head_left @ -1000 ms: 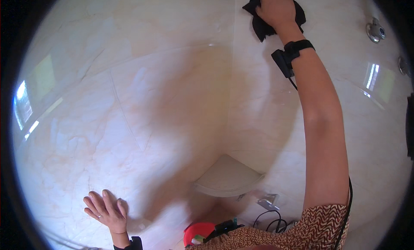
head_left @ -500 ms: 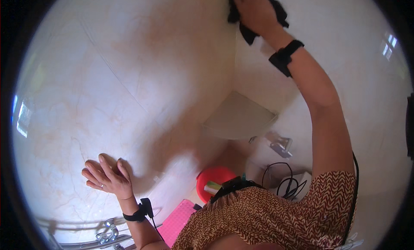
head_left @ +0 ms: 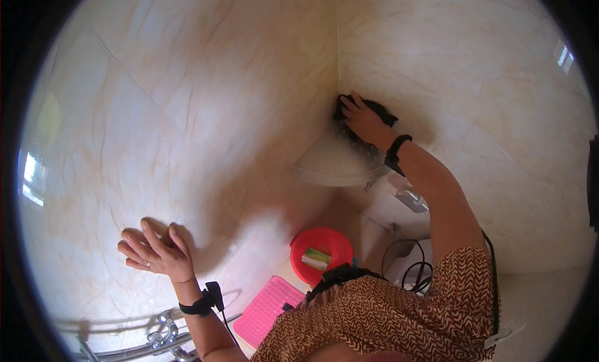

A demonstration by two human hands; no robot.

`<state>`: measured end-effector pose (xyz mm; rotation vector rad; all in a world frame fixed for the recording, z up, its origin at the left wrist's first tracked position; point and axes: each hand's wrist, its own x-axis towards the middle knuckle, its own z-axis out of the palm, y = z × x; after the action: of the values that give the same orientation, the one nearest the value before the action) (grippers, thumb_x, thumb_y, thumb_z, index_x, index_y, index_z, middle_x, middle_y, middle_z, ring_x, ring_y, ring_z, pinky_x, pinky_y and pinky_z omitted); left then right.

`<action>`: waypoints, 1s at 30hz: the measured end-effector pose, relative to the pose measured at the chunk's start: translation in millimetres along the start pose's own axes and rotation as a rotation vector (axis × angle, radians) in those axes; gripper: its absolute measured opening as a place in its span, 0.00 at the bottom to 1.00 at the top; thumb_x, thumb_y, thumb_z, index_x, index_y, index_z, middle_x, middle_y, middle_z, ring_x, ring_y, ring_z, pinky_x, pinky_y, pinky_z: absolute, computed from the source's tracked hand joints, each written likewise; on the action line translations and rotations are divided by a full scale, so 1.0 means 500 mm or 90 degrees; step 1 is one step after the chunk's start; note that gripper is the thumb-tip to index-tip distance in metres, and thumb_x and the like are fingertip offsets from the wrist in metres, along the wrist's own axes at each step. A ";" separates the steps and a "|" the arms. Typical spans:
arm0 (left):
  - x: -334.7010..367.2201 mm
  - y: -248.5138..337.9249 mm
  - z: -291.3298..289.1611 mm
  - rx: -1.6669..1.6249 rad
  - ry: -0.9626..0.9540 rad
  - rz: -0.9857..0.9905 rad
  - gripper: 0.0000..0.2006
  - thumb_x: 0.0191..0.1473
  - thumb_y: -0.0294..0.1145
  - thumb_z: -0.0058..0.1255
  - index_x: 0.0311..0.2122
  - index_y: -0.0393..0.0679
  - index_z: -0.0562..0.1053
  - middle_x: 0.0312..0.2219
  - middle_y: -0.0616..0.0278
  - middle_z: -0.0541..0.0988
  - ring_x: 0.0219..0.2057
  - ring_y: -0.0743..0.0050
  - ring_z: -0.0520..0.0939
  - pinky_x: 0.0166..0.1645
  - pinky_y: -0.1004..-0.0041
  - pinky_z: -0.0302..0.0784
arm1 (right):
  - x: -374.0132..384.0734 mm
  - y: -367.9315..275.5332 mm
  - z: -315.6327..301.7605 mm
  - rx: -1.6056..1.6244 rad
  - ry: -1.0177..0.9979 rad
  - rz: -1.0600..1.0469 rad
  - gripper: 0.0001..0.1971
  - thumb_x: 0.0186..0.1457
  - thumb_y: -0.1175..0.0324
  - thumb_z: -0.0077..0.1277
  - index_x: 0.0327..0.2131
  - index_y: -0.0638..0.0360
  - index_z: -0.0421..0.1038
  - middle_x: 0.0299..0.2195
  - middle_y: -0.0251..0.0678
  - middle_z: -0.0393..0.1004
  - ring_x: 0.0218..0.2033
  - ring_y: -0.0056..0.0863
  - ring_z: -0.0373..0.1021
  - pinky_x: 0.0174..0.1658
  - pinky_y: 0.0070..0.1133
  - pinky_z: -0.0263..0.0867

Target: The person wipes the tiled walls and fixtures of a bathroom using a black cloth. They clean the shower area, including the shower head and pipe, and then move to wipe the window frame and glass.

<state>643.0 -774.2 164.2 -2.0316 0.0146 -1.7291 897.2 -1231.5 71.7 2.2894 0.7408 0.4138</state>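
My right hand [head_left: 368, 122] presses a bunched black cloth [head_left: 382, 112] to the marbled wall tiles, right beside the corner seam. Just below the cloth sits a translucent corner shelf [head_left: 334, 164], its back corner partly covered by the cloth and my hand. My left hand [head_left: 160, 252] lies flat on the left wall [head_left: 206, 143], fingers spread and holding nothing, with a ring on one finger. Each wrist wears a black strap.
Below the shelf is a red basin [head_left: 337, 242] with a green and white packet [head_left: 316, 259] in it. A pink mat [head_left: 265, 310] lies beside it. Chrome fittings [head_left: 163, 329] project at lower left. A metal holder [head_left: 410, 201] and black cables [head_left: 417, 268] are at right.
My right hand has come down along the corner with the black cloth, from high on the wall to the shelf. My left hand stays on the wall.
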 end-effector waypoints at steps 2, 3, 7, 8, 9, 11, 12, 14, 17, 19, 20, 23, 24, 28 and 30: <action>-0.008 -0.001 0.002 -0.024 0.002 0.006 0.28 0.57 0.49 0.50 0.61 0.50 0.64 0.64 0.46 0.56 0.65 0.37 0.51 0.64 0.44 0.40 | -0.016 0.011 -0.009 -0.046 -0.059 -0.048 0.18 0.54 0.62 0.48 0.49 0.42 0.74 0.59 0.32 0.62 0.67 0.38 0.43 0.69 0.45 0.26; -0.005 0.001 0.005 -0.036 0.011 0.005 0.28 0.57 0.48 0.50 0.61 0.50 0.64 0.64 0.46 0.56 0.65 0.36 0.51 0.64 0.43 0.40 | -0.023 0.029 -0.024 -0.074 -0.086 -0.066 0.18 0.54 0.61 0.48 0.49 0.41 0.73 0.60 0.31 0.61 0.68 0.36 0.43 0.69 0.45 0.26; -0.001 -0.005 0.017 -0.058 -0.002 -0.006 0.27 0.56 0.48 0.51 0.59 0.52 0.66 0.61 0.44 0.60 0.62 0.37 0.57 0.58 0.47 0.50 | -0.111 0.119 -0.102 -0.051 -0.008 0.041 0.17 0.55 0.62 0.48 0.49 0.38 0.74 0.61 0.30 0.60 0.67 0.35 0.44 0.68 0.45 0.29; -0.001 -0.007 0.012 -0.041 -0.008 -0.010 0.27 0.55 0.48 0.52 0.59 0.52 0.67 0.61 0.44 0.61 0.60 0.37 0.60 0.55 0.49 0.53 | -0.137 0.150 -0.134 -0.041 0.039 0.075 0.17 0.54 0.63 0.48 0.49 0.39 0.74 0.61 0.31 0.60 0.67 0.35 0.44 0.68 0.45 0.30; 0.002 0.000 0.011 -0.057 0.012 -0.010 0.26 0.56 0.48 0.51 0.59 0.52 0.67 0.61 0.46 0.61 0.61 0.38 0.59 0.57 0.48 0.52 | -0.174 0.183 -0.170 -0.035 0.083 0.113 0.17 0.54 0.63 0.48 0.49 0.39 0.74 0.61 0.31 0.60 0.67 0.35 0.45 0.68 0.45 0.32; 0.006 -0.002 0.004 -0.074 0.018 -0.009 0.26 0.56 0.46 0.51 0.59 0.52 0.67 0.62 0.47 0.61 0.62 0.39 0.58 0.58 0.48 0.51 | -0.249 0.245 -0.238 -0.067 0.173 0.198 0.18 0.55 0.64 0.47 0.51 0.40 0.72 0.62 0.32 0.59 0.66 0.36 0.47 0.66 0.47 0.38; 0.008 0.000 0.000 -0.064 0.018 -0.014 0.25 0.57 0.46 0.50 0.58 0.51 0.67 0.61 0.48 0.62 0.63 0.41 0.58 0.58 0.49 0.50 | -0.291 0.283 -0.260 -0.064 0.240 0.252 0.20 0.52 0.65 0.51 0.51 0.41 0.71 0.62 0.34 0.59 0.66 0.36 0.48 0.65 0.47 0.40; 0.019 -0.001 -0.010 -0.078 0.033 -0.012 0.24 0.57 0.45 0.50 0.58 0.50 0.68 0.61 0.48 0.63 0.63 0.42 0.59 0.58 0.50 0.51 | -0.387 0.345 -0.328 -0.086 0.326 0.367 0.27 0.44 0.65 0.59 0.52 0.43 0.70 0.61 0.37 0.59 0.65 0.38 0.49 0.64 0.48 0.43; 0.014 0.000 -0.015 -0.074 0.043 -0.020 0.24 0.59 0.44 0.48 0.59 0.50 0.67 0.61 0.50 0.63 0.62 0.44 0.60 0.59 0.51 0.52 | -0.534 0.422 -0.409 -0.152 0.411 0.536 0.47 0.31 0.68 0.68 0.60 0.41 0.58 0.59 0.43 0.58 0.64 0.44 0.50 0.61 0.47 0.47; 0.017 0.008 -0.009 -0.087 0.066 -0.020 0.23 0.60 0.43 0.46 0.59 0.50 0.67 0.62 0.51 0.62 0.63 0.46 0.60 0.62 0.52 0.48 | -0.618 0.455 -0.441 -0.228 0.450 0.610 0.47 0.33 0.68 0.67 0.62 0.41 0.57 0.54 0.47 0.62 0.61 0.47 0.54 0.61 0.43 0.49; 0.015 0.012 -0.010 -0.089 0.059 -0.024 0.23 0.60 0.43 0.46 0.60 0.49 0.67 0.62 0.51 0.62 0.64 0.46 0.59 0.63 0.52 0.46 | -0.659 0.472 -0.445 -0.208 0.447 0.667 0.45 0.35 0.65 0.67 0.61 0.41 0.58 0.54 0.47 0.63 0.61 0.47 0.54 0.61 0.45 0.49; 0.017 0.017 -0.017 -0.099 0.063 -0.028 0.23 0.61 0.43 0.45 0.60 0.48 0.66 0.62 0.52 0.62 0.65 0.48 0.58 0.66 0.53 0.41 | -0.747 0.506 -0.449 -0.197 0.538 0.774 0.40 0.40 0.67 0.62 0.60 0.49 0.58 0.49 0.52 0.66 0.57 0.51 0.57 0.61 0.41 0.52; 0.013 0.010 -0.022 -0.088 0.056 -0.032 0.23 0.61 0.43 0.45 0.60 0.48 0.66 0.62 0.52 0.62 0.65 0.49 0.58 0.66 0.54 0.41 | -0.756 0.518 -0.451 -0.170 0.592 0.811 0.39 0.41 0.68 0.61 0.60 0.50 0.58 0.48 0.52 0.66 0.56 0.52 0.58 0.60 0.40 0.53; 0.013 0.016 -0.022 -0.078 0.063 -0.024 0.24 0.62 0.41 0.42 0.62 0.51 0.63 0.64 0.53 0.57 0.66 0.49 0.54 0.66 0.52 0.38 | -0.753 0.598 -0.517 -0.215 0.798 0.777 0.37 0.42 0.73 0.57 0.60 0.55 0.58 0.46 0.56 0.66 0.49 0.54 0.62 0.54 0.41 0.59; 0.012 0.010 -0.019 -0.077 0.078 -0.021 0.24 0.62 0.41 0.41 0.63 0.51 0.62 0.64 0.53 0.57 0.66 0.49 0.53 0.67 0.52 0.37 | -0.694 0.602 -0.570 -0.199 0.858 0.772 0.34 0.42 0.77 0.51 0.58 0.52 0.61 0.47 0.55 0.65 0.50 0.54 0.61 0.55 0.38 0.58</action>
<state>637.0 -783.5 168.9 -2.0169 0.1289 -1.9128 606.7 -1478.6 455.0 1.6306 -0.3313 2.4808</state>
